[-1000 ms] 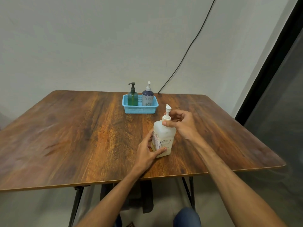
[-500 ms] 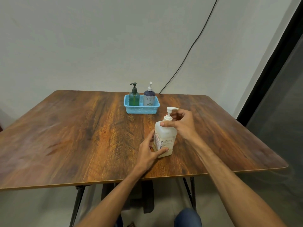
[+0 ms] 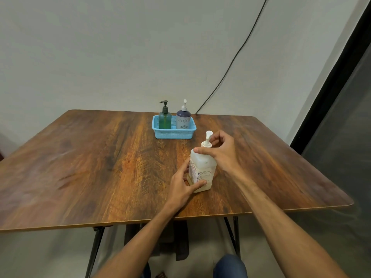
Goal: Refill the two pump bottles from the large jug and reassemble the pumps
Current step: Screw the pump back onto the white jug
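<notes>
A large translucent white plastic jug (image 3: 202,167) with a printed label stands upright on the brown wood-grain table (image 3: 96,161), somewhat right of the middle and closer to the near edge than the far one. The left hand (image 3: 181,184) grips the jug low down, thumb laid across the front below the label, the other fingers wrapped round its left side. The right hand (image 3: 221,152) sits at the top, thumb pressed on the jug's shoulder and fingers curled round the base of the white pump (image 3: 208,137), which is in place in the neck.

Near the far edge, well apart from the jug, a light blue perforated plastic basket (image 3: 174,133) holds two upright pump bottles side by side: a clear green bottle with a dark pump (image 3: 165,119) on the left and a lavender flower-patterned bottle with a white pump (image 3: 183,119) on the right. A black cable (image 3: 230,63) runs down the pale wall behind to the table's far edge.
</notes>
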{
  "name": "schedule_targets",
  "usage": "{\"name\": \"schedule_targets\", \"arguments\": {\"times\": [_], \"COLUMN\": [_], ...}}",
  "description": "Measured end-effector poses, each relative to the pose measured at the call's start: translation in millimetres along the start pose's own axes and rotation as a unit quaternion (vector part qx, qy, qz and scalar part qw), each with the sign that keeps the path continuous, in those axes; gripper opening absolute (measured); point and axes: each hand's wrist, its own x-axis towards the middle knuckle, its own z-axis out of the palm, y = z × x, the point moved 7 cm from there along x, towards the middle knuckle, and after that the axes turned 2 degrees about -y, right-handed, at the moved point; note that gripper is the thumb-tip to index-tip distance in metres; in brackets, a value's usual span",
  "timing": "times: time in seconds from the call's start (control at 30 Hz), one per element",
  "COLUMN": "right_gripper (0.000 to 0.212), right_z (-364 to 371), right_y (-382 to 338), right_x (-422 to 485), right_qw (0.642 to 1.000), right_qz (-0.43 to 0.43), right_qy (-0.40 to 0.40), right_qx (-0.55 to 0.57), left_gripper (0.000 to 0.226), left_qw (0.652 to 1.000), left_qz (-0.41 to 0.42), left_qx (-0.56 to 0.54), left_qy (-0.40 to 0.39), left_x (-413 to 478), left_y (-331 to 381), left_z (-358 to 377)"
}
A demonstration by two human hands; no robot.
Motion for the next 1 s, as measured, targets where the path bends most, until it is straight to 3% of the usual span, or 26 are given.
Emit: {"name": "schedule_targets", "arguments": {"times": [0.07, 0.2, 0.43, 0.6, 0.83, 1.0], "right_gripper": [0.047, 0.043, 0.035, 0.041, 0.027, 0.034], "right_z": [0, 2, 0, -2, -5, -12], "right_y": [-4, -6, 1, -4, -4, -8], "right_x": [-1, -4, -5, -1, 0, -1], "right_qw": [1.0, 0.99, 0.999, 0.996, 1.0, 0.999], "right_qz": [-0.003, 0.002, -0.003, -0.001, 0.003, -0.003], "right_qy": [-0.021, -0.136, -0.037, -0.089, -0.013, -0.044], "right_qx": [0.008, -0.021, -0.01, -0.013, -0.018, -0.01], "left_gripper": [0.086, 0.089, 0.093, 0.092, 0.093, 0.093], "left_qw": [1.0, 1.0, 1.0, 1.0, 1.0, 1.0], "left_qz": [-0.002, -0.006, -0.013, -0.019, -0.025, -0.027], "left_qx": [-0.003, 0.0, -0.003, -0.005, -0.002, 0.001], "left_qy": [0.0, 0.0, -0.007, -0.007, -0.007, -0.003], "left_x": [-1, -1, -1, -1, -1, -1], "left_y": [1, -2, -3, -3, -3, -3], "left_z": [0, -1, 2, 1, 1, 1]}}
